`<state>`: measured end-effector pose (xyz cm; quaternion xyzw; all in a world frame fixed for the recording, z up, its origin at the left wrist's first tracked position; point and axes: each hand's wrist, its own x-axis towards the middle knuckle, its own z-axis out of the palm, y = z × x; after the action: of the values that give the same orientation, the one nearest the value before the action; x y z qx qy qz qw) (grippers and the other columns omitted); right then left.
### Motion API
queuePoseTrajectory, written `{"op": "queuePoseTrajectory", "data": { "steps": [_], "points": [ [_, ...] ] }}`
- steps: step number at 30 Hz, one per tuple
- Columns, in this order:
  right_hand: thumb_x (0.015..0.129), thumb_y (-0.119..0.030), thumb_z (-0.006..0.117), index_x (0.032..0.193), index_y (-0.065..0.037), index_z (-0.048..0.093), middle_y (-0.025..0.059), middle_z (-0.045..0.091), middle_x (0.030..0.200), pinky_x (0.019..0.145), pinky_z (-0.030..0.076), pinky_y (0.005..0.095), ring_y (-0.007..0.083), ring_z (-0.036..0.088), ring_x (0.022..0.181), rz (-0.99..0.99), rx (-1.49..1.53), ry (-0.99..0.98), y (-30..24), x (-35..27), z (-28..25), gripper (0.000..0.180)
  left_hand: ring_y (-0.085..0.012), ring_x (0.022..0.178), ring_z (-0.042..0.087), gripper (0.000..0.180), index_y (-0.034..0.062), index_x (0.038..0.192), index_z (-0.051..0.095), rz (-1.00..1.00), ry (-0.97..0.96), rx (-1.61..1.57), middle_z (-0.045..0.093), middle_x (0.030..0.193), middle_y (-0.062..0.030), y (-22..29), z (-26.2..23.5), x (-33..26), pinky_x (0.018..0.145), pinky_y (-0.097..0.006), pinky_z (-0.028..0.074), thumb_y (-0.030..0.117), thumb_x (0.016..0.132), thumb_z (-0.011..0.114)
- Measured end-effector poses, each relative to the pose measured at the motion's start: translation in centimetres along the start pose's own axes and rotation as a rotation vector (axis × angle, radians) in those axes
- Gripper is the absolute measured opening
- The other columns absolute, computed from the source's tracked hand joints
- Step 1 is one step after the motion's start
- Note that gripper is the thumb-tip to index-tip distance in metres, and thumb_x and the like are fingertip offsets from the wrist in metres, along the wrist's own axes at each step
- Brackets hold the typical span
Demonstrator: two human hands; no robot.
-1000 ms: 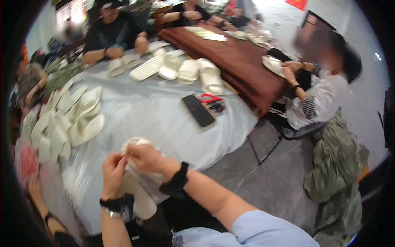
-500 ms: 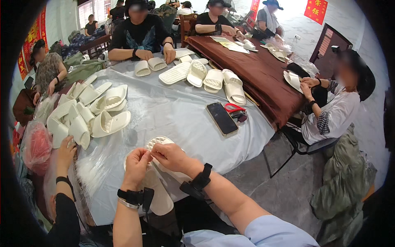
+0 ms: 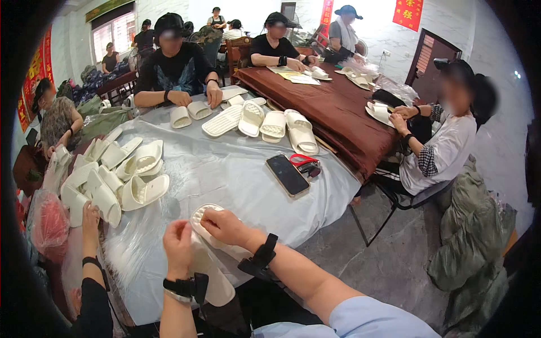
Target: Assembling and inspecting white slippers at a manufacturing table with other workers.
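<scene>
At the table's near edge, my left hand is closed, thumb and fingertips pressed together. Just to its right, my right hand is also closed in a pinch over a white slipper with a bumpy footbed, which it partly hides. A gap separates the two hands. Whatever either pinch holds is too small to make out. A second white slipper lies below my hands, smooth side up, partly covered by my left hand and wrist.
Fine white strands lie left of my hands. Beyond them is a slipper pile, touched by a co-worker's hand. A phone and a red strap lie right. More slippers stand farther back; several people sit around.
My hands, fingertips together before, have come apart, the left toward the left and the right staying over the slipper. The whole view has shifted slightly.
</scene>
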<state>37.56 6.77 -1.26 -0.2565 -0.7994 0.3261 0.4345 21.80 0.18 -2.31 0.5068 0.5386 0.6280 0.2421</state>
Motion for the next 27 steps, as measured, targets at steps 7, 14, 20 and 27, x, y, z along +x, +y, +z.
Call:
{"op": "queuePoseTrajectory", "data": {
  "steps": [7, 14, 20, 27],
  "points": [
    [0.085, -0.015, 0.058, 0.079, 0.001, 0.056, 0.0191, 0.057, 0.073, 0.062, 0.045, 0.0401, 0.0360, 0.055, 0.069, 0.140, 0.122, 0.043, 0.1, -0.1, -1.1, 0.017, -0.0142, 0.075, 0.059, 0.021, -0.0050, 0.098, 0.060, -0.176, -0.408, 0.190, 0.062, 0.082, -0.0078, 6.1, -2.8, -6.2, 0.068, -0.027, 0.048, 0.012, 0.086, 0.064],
    [0.081, -0.018, 0.060, 0.074, 0.000, 0.054, 0.0138, 0.058, 0.078, 0.069, 0.045, 0.0430, 0.0343, 0.057, 0.078, -0.057, -0.199, -0.096, 0.1, 0.6, -0.8, 0.019, -0.0411, 0.100, 0.051, 0.055, -0.0079, 0.116, 0.051, 0.054, -0.447, 0.639, 0.054, 0.106, -0.0236, 3.2, -2.9, -7.0, 0.088, -0.045, 0.041, 0.027, 0.078, 0.071],
    [0.084, -0.023, 0.060, 0.080, -0.003, 0.060, 0.0149, 0.058, 0.088, 0.076, 0.047, 0.0432, 0.0342, 0.056, 0.086, -0.096, -0.415, -0.013, 1.5, -0.7, -3.0, 0.020, -0.0420, 0.102, 0.049, 0.062, -0.0067, 0.117, 0.047, 0.030, -0.413, 0.785, 0.053, 0.107, -0.0256, 2.8, 0.1, -5.0, 0.090, -0.046, 0.039, 0.034, 0.077, 0.073],
    [0.087, -0.027, 0.058, 0.093, -0.003, 0.060, 0.0156, 0.058, 0.090, 0.075, 0.048, 0.0434, 0.0357, 0.057, 0.089, 0.058, -0.564, -0.066, 1.2, -1.3, -2.4, 0.025, -0.0400, 0.093, 0.053, 0.045, -0.0042, 0.103, 0.053, 0.056, -0.291, 0.602, 0.058, 0.096, -0.0215, 2.3, 1.4, -4.3, 0.083, -0.046, 0.041, 0.025, 0.076, 0.073]
  ]
}}
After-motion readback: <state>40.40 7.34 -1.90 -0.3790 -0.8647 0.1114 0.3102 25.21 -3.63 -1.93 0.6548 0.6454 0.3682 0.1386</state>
